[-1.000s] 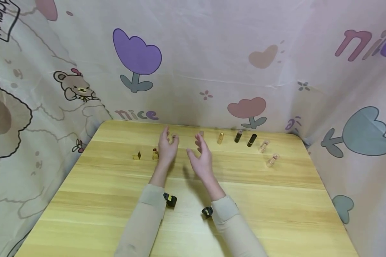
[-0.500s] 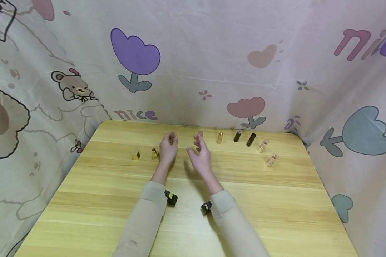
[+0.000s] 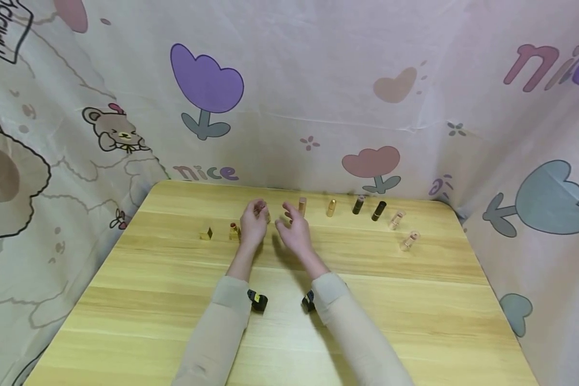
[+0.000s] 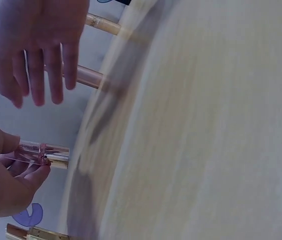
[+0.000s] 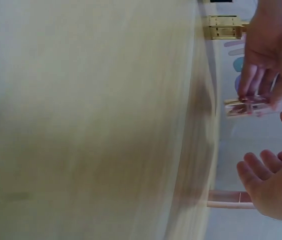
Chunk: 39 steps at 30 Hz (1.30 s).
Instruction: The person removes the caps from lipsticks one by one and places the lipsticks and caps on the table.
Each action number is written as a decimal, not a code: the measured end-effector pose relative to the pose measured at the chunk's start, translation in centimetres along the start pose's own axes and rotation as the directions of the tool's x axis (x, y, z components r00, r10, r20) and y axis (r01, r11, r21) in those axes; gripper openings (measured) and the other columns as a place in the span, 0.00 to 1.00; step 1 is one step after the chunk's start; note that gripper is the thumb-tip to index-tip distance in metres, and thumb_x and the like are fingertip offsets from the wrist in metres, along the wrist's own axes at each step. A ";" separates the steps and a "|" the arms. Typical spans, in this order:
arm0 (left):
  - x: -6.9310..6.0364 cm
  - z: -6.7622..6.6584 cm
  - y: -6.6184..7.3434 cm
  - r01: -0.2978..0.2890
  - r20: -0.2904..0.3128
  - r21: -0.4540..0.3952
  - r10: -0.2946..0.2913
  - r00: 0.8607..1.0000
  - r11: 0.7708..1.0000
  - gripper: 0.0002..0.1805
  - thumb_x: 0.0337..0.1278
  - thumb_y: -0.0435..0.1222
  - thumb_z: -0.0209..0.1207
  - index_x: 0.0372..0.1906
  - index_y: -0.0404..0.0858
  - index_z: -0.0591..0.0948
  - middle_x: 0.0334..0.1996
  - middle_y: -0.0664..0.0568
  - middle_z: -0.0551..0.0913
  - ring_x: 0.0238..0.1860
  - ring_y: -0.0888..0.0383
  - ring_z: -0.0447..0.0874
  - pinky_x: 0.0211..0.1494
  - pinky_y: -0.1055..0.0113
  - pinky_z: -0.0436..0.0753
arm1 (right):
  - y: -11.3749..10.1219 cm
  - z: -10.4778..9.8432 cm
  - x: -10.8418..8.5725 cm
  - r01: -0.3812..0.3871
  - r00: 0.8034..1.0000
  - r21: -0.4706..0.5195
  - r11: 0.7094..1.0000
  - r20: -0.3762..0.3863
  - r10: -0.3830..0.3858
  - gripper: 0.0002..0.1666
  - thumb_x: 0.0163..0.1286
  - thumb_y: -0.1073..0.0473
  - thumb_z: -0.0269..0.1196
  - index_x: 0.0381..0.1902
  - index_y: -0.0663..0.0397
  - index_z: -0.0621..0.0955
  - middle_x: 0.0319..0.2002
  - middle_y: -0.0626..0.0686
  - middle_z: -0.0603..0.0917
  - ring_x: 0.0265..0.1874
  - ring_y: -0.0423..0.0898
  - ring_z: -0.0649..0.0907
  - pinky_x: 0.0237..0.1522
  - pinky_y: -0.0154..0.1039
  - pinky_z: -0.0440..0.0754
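Note:
In the left wrist view my left hand pinches a clear pink-and-gold tube between thumb and fingers; the right wrist view shows the same tube gripped near its clear end. My right hand is held beside it with fingers apart and nothing in them. Just behind the right hand stands a rose-gold tube. To the left of my left hand in the head view is a gold lipstick with its red tip showing, and farther left a small gold cap-like piece.
Right of the hands stand a gold tube, two black tubes and two clear pinkish tubes on the wooden table. A patterned cloth hangs behind the table's back edge.
My left fingers have closed round the clear tube. My right hand has shifted left toward it, leaving more of the rose-gold tube visible.

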<state>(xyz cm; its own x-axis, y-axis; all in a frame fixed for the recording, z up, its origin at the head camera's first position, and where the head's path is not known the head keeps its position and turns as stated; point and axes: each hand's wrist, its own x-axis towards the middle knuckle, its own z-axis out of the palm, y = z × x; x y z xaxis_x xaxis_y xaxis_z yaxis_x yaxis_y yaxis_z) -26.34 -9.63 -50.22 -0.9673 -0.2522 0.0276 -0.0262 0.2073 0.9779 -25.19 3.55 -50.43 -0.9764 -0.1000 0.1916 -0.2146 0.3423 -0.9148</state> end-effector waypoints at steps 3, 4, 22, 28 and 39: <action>-0.4 -0.1 0.4 -0.006 -0.006 -0.010 0.006 1.000 1.000 0.20 0.77 0.33 0.55 0.68 0.32 0.74 0.64 0.38 0.78 0.68 0.42 0.76 0.72 0.55 0.78 | -0.1 0.0 0.1 0.001 1.000 -0.036 0.999 0.019 0.000 0.38 0.70 0.67 0.65 0.76 0.64 0.68 0.73 0.61 0.74 0.68 0.61 0.77 0.72 0.53 0.75; -0.5 -0.1 0.6 -0.007 -0.007 -0.014 0.007 1.000 1.000 0.20 0.77 0.33 0.55 0.68 0.32 0.74 0.63 0.38 0.78 0.68 0.42 0.76 0.72 0.55 0.78 | -0.2 0.0 0.2 0.003 1.000 -0.046 0.999 0.026 -0.002 0.38 0.70 0.67 0.66 0.75 0.64 0.68 0.72 0.62 0.73 0.68 0.61 0.77 0.72 0.52 0.75; -2.4 -0.5 2.5 -0.010 -0.041 -0.159 0.003 0.999 0.987 0.19 0.75 0.34 0.59 0.64 0.30 0.78 0.58 0.40 0.83 0.62 0.46 0.82 0.69 0.60 0.80 | -0.6 0.0 0.0 0.069 0.998 -0.122 0.990 0.023 -0.067 0.30 0.69 0.70 0.67 0.68 0.68 0.76 0.65 0.65 0.80 0.61 0.60 0.82 0.66 0.49 0.81; -2.6 -0.4 2.7 0.003 -0.041 -0.201 -0.012 0.999 0.980 0.21 0.74 0.34 0.60 0.65 0.29 0.78 0.58 0.40 0.83 0.63 0.47 0.81 0.68 0.65 0.81 | -0.7 0.0 -0.1 0.104 0.994 -0.104 0.989 -0.004 -0.105 0.24 0.68 0.71 0.68 0.62 0.68 0.80 0.58 0.65 0.85 0.54 0.58 0.87 0.60 0.43 0.85; -2.3 -0.5 2.4 -0.003 -0.019 -0.296 -0.002 1.000 0.955 0.21 0.73 0.28 0.59 0.65 0.24 0.76 0.59 0.32 0.81 0.62 0.42 0.81 0.62 0.70 0.83 | -0.4 0.0 -0.4 0.122 0.992 -0.133 0.984 -0.004 -0.123 0.19 0.70 0.69 0.68 0.58 0.66 0.83 0.51 0.62 0.89 0.47 0.55 0.90 0.53 0.40 0.89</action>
<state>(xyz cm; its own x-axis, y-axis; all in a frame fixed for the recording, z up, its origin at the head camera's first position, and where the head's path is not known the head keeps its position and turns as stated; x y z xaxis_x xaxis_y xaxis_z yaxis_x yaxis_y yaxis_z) -24.01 -9.06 -47.81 -0.9623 -0.2703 0.0291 0.0529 -0.0812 0.9953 -24.69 3.44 -50.14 -0.9425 -0.1373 0.3047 -0.3334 0.4485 -0.8293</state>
